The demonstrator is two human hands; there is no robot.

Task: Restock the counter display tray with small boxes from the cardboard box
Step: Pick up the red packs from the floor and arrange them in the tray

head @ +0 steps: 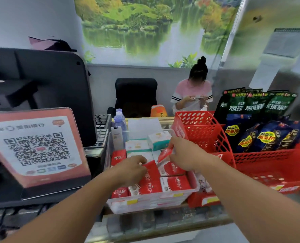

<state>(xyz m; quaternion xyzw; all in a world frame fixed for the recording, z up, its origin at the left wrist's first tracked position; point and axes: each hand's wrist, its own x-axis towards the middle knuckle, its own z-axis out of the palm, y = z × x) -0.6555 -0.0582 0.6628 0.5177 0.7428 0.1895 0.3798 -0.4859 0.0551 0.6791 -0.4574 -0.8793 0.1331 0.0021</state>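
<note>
A clear plastic display tray [145,203] stands on the counter in front of me, filled with red-and-white small boxes [175,184] in front and white-and-teal ones [158,140] behind. My left hand [130,170] pinches a red small box [151,170] standing tilted in the tray's middle row. Just above the tray, my right hand [184,155] grips another red small box [165,154], tilted. No cardboard box is in view.
A QR-code sign [37,148] and a black monitor [40,88] stand at the left, with a keyboard [101,130] behind. Red baskets [251,163] of snack bags sit at the right. A water bottle [119,120] stands behind the tray. A seated person [193,92] is beyond the counter.
</note>
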